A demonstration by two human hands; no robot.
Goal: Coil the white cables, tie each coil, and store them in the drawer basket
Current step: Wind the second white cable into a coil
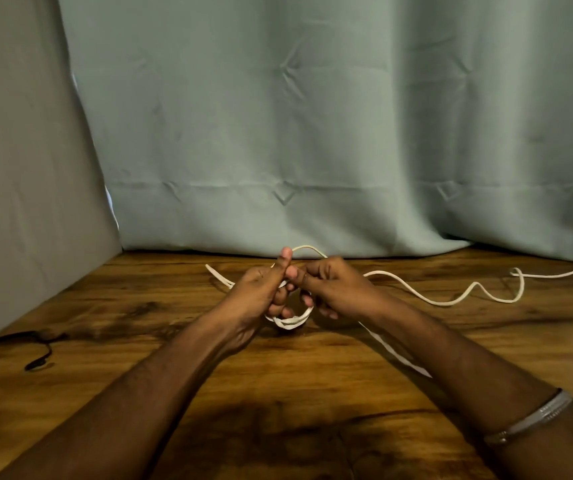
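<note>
Both hands (261, 292) (330, 289) gripping white cable (427, 299) coil above table (139, 341).

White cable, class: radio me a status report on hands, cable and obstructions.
Left hand and right hand both grip the white cable, small coil between them. Long tail trails right across the table. Black cord far left, not in the way.

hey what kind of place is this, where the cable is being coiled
Probably a home desk or a makeshift recording corner: a wood-grain tabletop, a pale green curtain hung behind it, and a black cable lying at the left.
</note>
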